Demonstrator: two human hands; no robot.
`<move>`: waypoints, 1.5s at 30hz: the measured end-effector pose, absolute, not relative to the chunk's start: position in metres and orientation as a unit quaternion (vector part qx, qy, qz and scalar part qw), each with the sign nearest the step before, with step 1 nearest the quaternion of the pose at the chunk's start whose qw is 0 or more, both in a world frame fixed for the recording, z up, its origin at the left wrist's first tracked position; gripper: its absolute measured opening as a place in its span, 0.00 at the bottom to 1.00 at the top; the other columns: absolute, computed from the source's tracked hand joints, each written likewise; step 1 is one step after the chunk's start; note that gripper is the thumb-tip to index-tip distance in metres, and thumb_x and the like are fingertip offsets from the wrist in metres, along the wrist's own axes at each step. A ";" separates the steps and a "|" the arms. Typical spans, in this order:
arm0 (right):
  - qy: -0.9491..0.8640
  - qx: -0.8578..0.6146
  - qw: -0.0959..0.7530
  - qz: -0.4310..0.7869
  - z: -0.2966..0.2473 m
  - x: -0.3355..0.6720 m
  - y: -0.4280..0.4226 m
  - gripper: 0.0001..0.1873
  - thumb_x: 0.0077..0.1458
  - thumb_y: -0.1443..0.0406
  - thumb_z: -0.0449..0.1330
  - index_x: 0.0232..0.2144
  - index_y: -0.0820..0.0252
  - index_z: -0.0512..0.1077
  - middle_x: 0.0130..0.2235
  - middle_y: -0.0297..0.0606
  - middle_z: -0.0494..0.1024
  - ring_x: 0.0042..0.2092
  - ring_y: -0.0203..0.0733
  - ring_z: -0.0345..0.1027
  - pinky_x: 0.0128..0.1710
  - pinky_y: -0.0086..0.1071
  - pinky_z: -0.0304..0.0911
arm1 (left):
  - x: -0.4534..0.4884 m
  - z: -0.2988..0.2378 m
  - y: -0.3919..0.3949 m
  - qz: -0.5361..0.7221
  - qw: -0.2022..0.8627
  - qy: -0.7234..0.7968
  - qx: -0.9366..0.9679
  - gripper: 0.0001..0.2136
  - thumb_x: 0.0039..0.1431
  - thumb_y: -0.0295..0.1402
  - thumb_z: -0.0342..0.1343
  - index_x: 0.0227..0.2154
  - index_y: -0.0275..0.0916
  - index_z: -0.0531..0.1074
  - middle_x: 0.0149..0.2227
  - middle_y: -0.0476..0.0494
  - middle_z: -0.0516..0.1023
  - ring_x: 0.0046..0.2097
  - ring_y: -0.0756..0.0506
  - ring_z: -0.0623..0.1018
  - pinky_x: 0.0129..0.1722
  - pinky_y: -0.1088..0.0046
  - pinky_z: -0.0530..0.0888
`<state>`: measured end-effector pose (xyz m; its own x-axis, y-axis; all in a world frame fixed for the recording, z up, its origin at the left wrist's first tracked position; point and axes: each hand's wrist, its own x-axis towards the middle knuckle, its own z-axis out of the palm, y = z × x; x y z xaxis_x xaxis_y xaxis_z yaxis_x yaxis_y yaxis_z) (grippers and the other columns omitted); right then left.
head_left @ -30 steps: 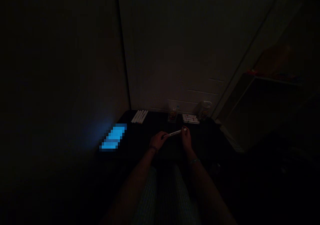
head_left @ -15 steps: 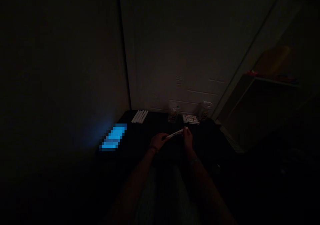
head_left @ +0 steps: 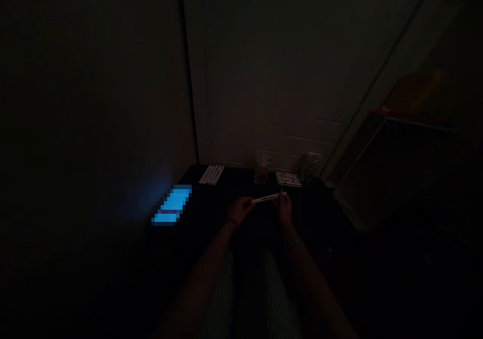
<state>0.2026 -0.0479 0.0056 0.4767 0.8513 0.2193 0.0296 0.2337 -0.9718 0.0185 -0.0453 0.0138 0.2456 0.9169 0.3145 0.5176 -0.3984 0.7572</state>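
The room is very dark. Over a black table (head_left: pixel 211 203), my left hand (head_left: pixel 238 211) and my right hand (head_left: pixel 285 208) hold a slim white pen-like stick (head_left: pixel 266 198) between them, one hand at each end. The left fingers are closed on its left end. Its right end is pinched in the right fingers. The stick lies almost level, a little above the table top.
A glowing blue screen (head_left: pixel 172 205) lies on the table's left side. Several white sticks (head_left: pixel 212 174) lie at the back left. A small flat pack (head_left: pixel 288 179) and two small jars (head_left: pixel 261 174) stand at the back by the wall. A dark cabinet (head_left: pixel 392 168) is to the right.
The stick has tipped from a slant, right end up, to nearly level. Both hands have stayed in much the same place.
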 end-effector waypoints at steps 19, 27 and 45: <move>-0.676 -0.518 0.493 0.178 0.029 0.171 -0.072 0.16 0.50 0.55 0.50 0.40 0.54 0.68 0.40 0.34 0.71 0.41 0.38 0.63 0.41 0.30 0.57 | 0.021 0.020 -0.047 0.340 0.236 0.496 0.763 0.11 0.45 0.41 0.51 0.30 0.43 0.71 0.36 0.53 0.71 0.38 0.52 0.70 0.37 0.79 0.64; -0.785 -0.496 0.356 0.100 0.030 0.162 -0.077 0.15 0.53 0.58 0.48 0.43 0.47 0.65 0.42 0.32 0.68 0.42 0.35 0.62 0.41 0.27 0.58 | 0.020 0.013 -0.042 0.291 0.201 0.541 0.763 0.15 0.44 0.36 0.54 0.39 0.44 0.68 0.42 0.50 0.71 0.42 0.48 0.70 0.40 0.76 0.64; -0.747 -0.520 0.399 0.112 0.019 0.172 -0.065 0.15 0.50 0.55 0.50 0.37 0.52 0.69 0.38 0.33 0.70 0.41 0.36 0.63 0.41 0.28 0.56 | 0.021 0.012 -0.042 0.306 0.186 0.526 0.771 0.12 0.46 0.40 0.52 0.35 0.42 0.68 0.38 0.51 0.68 0.39 0.52 0.69 0.38 0.78 0.64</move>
<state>0.1719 -0.0647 0.0185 -0.1419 0.8660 0.4795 0.6868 0.4350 -0.5824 0.0208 -0.0419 0.0119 0.2591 0.9252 0.2773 0.6977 -0.3778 0.6087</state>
